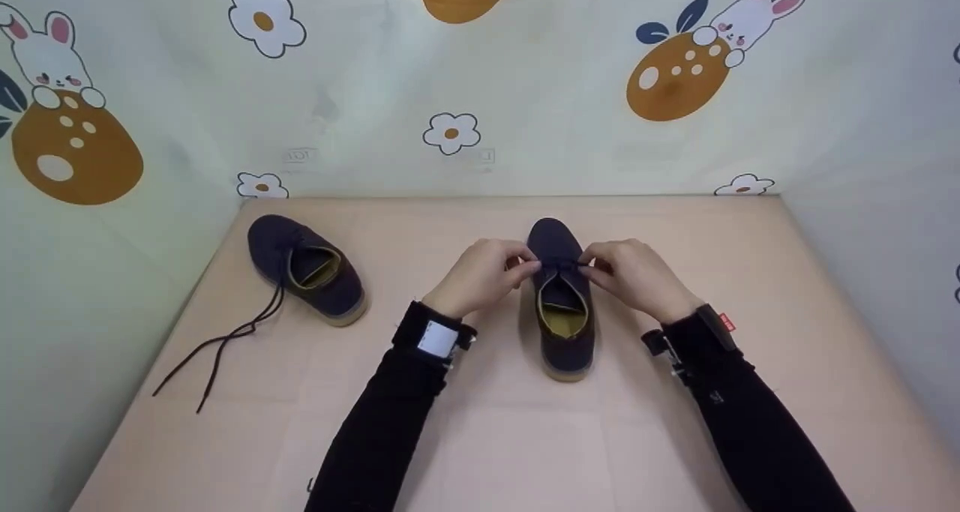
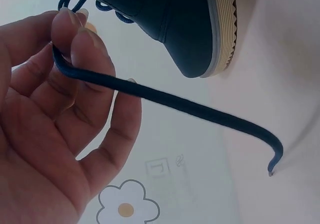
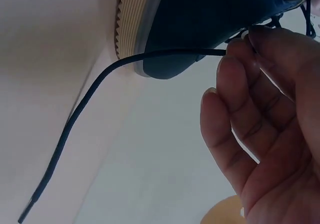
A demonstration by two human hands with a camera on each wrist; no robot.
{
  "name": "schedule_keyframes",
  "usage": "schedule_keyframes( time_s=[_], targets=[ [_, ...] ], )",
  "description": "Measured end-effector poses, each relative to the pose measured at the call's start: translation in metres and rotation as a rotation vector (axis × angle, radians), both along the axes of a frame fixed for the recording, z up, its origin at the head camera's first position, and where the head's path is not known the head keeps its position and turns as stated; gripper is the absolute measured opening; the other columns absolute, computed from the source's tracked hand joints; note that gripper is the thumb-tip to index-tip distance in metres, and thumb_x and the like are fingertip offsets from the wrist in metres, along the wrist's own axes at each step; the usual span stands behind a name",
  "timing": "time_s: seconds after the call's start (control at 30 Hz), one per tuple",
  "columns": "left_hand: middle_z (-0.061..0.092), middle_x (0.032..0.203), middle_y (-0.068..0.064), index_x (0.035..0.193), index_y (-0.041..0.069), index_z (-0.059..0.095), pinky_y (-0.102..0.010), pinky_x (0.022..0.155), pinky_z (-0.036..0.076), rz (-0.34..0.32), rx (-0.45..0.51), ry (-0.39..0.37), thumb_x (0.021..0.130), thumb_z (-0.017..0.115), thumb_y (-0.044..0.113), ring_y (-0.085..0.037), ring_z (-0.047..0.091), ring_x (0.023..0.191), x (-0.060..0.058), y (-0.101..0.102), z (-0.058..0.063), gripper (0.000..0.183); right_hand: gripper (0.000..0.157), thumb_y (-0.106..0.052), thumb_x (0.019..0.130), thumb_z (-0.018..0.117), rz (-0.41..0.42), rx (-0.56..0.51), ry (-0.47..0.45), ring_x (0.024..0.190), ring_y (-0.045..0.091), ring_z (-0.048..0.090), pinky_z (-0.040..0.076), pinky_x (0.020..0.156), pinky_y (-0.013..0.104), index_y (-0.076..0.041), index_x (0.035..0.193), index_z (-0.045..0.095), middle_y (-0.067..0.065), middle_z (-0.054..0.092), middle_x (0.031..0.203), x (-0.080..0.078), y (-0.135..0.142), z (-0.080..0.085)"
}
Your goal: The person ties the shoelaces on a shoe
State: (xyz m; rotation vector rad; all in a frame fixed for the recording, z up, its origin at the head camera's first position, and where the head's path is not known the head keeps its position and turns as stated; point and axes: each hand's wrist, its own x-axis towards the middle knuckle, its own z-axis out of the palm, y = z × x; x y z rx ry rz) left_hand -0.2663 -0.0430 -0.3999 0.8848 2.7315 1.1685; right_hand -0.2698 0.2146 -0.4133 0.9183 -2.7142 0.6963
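Note:
A dark blue lace-up shoe (image 1: 568, 356) with a pale ribbed sole stands on the table, toe pointing away. My left hand (image 1: 481, 276) is at the left of its lacing, thumb and fingertips pinching the shoelace (image 2: 185, 106). The lace's loose end trails from those fingers past the shoe's side. On the other side, my right hand (image 1: 639, 278) pinches the lace too, and a long free end (image 3: 95, 92) curves away from the fingertips. Small lace loops (image 2: 80, 3) show by the left fingertips. The knot area between the hands is partly hidden by fingers.
The matching shoe (image 1: 341, 291) stands at the left of the table (image 1: 517, 452), its two lace ends (image 1: 225, 339) hanging loose across the surface. A patterned sheet (image 1: 360, 85) with flowers and rabbits rises behind the table and at both sides.

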Motion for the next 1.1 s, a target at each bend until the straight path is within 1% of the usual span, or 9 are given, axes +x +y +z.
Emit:
schedule_keyframes(
  time_s=[0.2, 0.3, 0.43, 0.57, 0.73, 0.83, 0.93, 1.03, 1.1],
  targets=[
    [0.067, 0.073, 0.0, 0.096, 0.008, 0.074, -0.026, 0.056, 0.044, 0.014, 0.007, 0.035, 0.099, 0.063, 0.02, -0.008, 0.056, 0.058, -0.002, -0.005, 0.0, 0.017, 0.005, -0.011, 0.093, 0.07, -0.071, -0.124, -0.057, 0.057, 0.008, 0.054, 0.043, 0.054, 0.027, -0.009, 0.091, 0.074, -0.005, 0.062, 0.067, 0.007, 0.021, -0.005],
    [0.069, 0.078, -0.003, 0.094, 0.007, 0.075, -0.028, 0.062, 0.045, 0.011, 0.013, 0.053, 0.098, 0.064, 0.018, -0.009, 0.055, 0.063, -0.004, -0.009, 0.0, 0.016, 0.007, -0.012, 0.095, 0.067, -0.089, -0.183, -0.093, 0.054, 0.01, 0.052, 0.042, 0.052, 0.025, -0.008, 0.092, 0.073, -0.004, 0.058, 0.062, 0.008, 0.029, -0.007],
    [0.071, 0.083, 0.0, 0.091, 0.009, 0.077, -0.03, 0.07, 0.046, 0.021, 0.002, 0.06, 0.097, 0.066, 0.016, -0.011, 0.056, 0.072, -0.005, -0.017, 0.001, 0.014, 0.008, -0.011, 0.096, 0.066, -0.097, -0.216, -0.103, 0.053, 0.011, 0.054, 0.043, 0.051, 0.025, -0.009, 0.091, 0.072, -0.005, 0.057, 0.06, 0.008, 0.035, -0.008],
    [0.07, 0.078, 0.007, 0.087, 0.012, 0.079, -0.029, 0.066, 0.044, 0.022, -0.042, 0.03, 0.095, 0.068, 0.014, -0.01, 0.056, 0.069, -0.005, -0.028, 0.005, 0.014, 0.008, -0.01, 0.093, 0.069, -0.13, -0.144, -0.105, 0.054, 0.011, 0.055, 0.044, 0.055, 0.028, -0.009, 0.089, 0.075, -0.004, 0.062, 0.061, 0.007, 0.043, -0.008],
    [0.061, 0.063, 0.008, 0.082, 0.012, 0.079, -0.026, 0.056, 0.039, -0.02, -0.093, -0.005, 0.093, 0.069, 0.01, -0.009, 0.051, 0.06, -0.004, -0.042, 0.009, 0.016, 0.005, -0.01, 0.089, 0.073, -0.174, -0.035, -0.162, 0.056, 0.012, 0.055, 0.044, 0.06, 0.031, -0.008, 0.087, 0.078, -0.002, 0.066, 0.064, 0.006, 0.054, -0.01],
    [0.061, 0.061, 0.005, 0.081, 0.012, 0.079, -0.026, 0.055, 0.038, -0.038, -0.11, -0.018, 0.093, 0.069, 0.009, -0.009, 0.05, 0.059, -0.003, -0.047, 0.01, 0.016, 0.005, -0.011, 0.089, 0.074, -0.181, -0.013, -0.186, 0.055, 0.012, 0.054, 0.043, 0.06, 0.031, -0.008, 0.087, 0.078, -0.002, 0.064, 0.061, 0.007, 0.055, -0.01],
    [0.062, 0.062, 0.003, 0.082, 0.012, 0.079, -0.026, 0.057, 0.039, -0.046, -0.132, -0.032, 0.093, 0.069, 0.01, -0.01, 0.051, 0.06, -0.003, -0.049, 0.01, 0.015, 0.005, -0.012, 0.089, 0.074, -0.187, 0.005, -0.178, 0.06, 0.012, 0.056, 0.044, 0.063, 0.032, -0.01, 0.087, 0.078, -0.002, 0.068, 0.067, 0.008, 0.054, -0.011],
    [0.063, 0.062, 0.004, 0.082, 0.013, 0.079, -0.026, 0.058, 0.04, -0.039, -0.148, -0.044, 0.093, 0.069, 0.011, -0.01, 0.053, 0.061, -0.003, -0.048, 0.008, 0.015, 0.005, -0.013, 0.089, 0.074, -0.194, 0.011, -0.162, 0.065, 0.013, 0.056, 0.044, 0.065, 0.033, -0.011, 0.086, 0.078, -0.003, 0.069, 0.072, 0.008, 0.054, -0.011],
    [0.064, 0.063, 0.005, 0.083, 0.012, 0.079, -0.027, 0.059, 0.041, -0.019, -0.142, -0.045, 0.093, 0.069, 0.011, -0.011, 0.055, 0.062, -0.004, -0.047, 0.007, 0.014, 0.006, -0.013, 0.09, 0.073, -0.201, 0.004, -0.155, 0.063, 0.014, 0.056, 0.043, 0.064, 0.034, -0.01, 0.086, 0.078, -0.003, 0.068, 0.07, 0.009, 0.054, -0.011]
  ],
)
